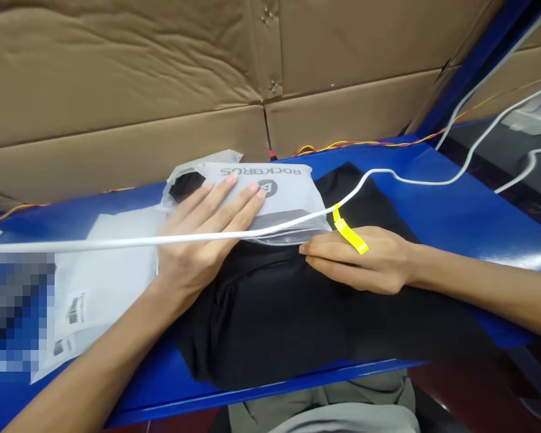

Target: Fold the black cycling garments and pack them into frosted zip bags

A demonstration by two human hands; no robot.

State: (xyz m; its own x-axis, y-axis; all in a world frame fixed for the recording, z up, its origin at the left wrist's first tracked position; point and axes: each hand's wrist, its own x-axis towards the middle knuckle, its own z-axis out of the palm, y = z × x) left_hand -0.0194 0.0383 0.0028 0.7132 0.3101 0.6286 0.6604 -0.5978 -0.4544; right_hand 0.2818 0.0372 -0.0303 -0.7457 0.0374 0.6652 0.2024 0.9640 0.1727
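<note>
My left hand (202,231) lies flat with fingers spread on a frosted plastic bag (293,195) printed "ROCKBROS", which reads upside down from here. Something black shows through the bag's left end. By the bag's near right corner, my right hand (358,258) is closed, its fingers pressed together; what they pinch, bag edge or cloth, is hidden. Under both hands a black cloth garment (288,319) is spread over the blue table (451,210). A white cable (117,242) with a yellow tag (351,236) crosses in front of the bag and both hands.
More pale plastic packages (103,264) with barcode labels lie at the left. Brown cardboard panels (162,72) stand along the table's back edge. Thin red and yellow wires (342,144) run there. At the upper right are white cables and a pale plastic container (534,111).
</note>
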